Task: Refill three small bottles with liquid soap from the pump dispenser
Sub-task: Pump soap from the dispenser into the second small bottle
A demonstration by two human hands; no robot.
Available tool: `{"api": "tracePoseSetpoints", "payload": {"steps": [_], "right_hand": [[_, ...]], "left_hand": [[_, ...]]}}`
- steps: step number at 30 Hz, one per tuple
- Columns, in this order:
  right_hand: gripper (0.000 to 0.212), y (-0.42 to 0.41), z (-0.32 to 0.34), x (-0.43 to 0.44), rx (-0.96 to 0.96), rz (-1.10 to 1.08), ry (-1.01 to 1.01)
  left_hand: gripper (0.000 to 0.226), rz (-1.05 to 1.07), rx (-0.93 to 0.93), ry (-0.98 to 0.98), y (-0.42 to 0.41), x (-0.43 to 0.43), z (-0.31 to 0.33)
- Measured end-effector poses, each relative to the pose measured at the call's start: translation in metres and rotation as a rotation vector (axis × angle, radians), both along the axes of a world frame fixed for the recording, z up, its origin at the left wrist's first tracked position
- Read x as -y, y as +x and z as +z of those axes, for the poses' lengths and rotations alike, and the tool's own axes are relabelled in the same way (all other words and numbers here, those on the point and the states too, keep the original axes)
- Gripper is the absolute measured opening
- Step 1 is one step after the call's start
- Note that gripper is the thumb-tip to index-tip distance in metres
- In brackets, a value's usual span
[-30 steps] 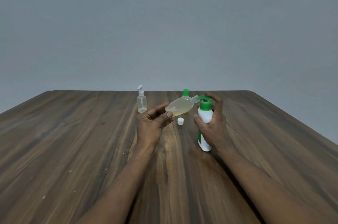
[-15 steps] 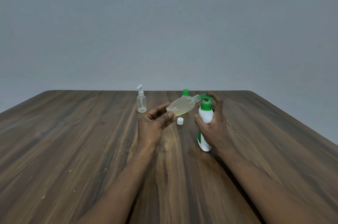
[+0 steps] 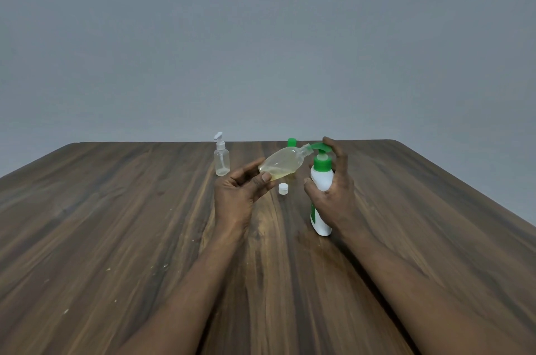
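At the table (image 3: 116, 209) are three bottles (image 3: 222, 157) (image 3: 281, 164) (image 3: 291, 142), one dispenser (image 3: 322, 180), one cap (image 3: 283, 188).

text to read: none in this view.
dispenser (image 3: 321, 179): a green patch (image 3: 313, 211) is printed low on its white side. It is small and partly hidden, and no letters, brand or number can be made out on it.
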State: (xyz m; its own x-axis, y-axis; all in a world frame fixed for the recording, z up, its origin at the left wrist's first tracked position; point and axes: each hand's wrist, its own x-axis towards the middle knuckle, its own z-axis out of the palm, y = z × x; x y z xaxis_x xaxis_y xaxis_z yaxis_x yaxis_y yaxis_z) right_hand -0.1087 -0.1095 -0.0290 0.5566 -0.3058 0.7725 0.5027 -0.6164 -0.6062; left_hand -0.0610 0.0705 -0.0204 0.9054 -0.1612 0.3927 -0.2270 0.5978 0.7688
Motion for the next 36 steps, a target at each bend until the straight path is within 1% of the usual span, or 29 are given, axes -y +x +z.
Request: {"api": "tracePoseSetpoints", "payload": {"steps": [6,11,14,23,26,30,36], "right_hand": [[0.073,-0.001,0.002,-0.0032,0.039,-0.023,0.039],[0.084,-0.0055,0.0036,-0.0049,-0.01,0.018,0.015],[0.086,-0.0063,0.004,-0.0062,-0.018,0.018,0.017],[0.074,-0.0009,0.0022,-0.0097,0.028,-0.064,0.025],[0.077,-0.0019,0.0023,-0.0088,0.004,-0.041,0.025],[0.086,-0.0048,0.0033,-0.0094,0.002,-0.035,-0.012],[0.075,-0.0035,0.004,-0.0085,0.003,-0.008,0.017]], "left_hand": [[0.031,0.008,0.01,0.022,-0.0003,0.0001,-0.0012],[0.03,0.011,0.019,0.003,-0.0017,0.0001,0.0017],[0.03,0.009,0.035,0.003,-0.0021,0.0003,0.0028],[0.03,0.031,0.036,0.031,0.0004,-0.0018,-0.0012],[0.029,0.027,0.034,0.024,-0.0007,-0.0018,0.0002],[0.03,0.027,0.044,0.017,-0.0032,0.0003,0.0028],[0.03,0.035,0.059,0.02,-0.0037,-0.0005,0.0018]]}}
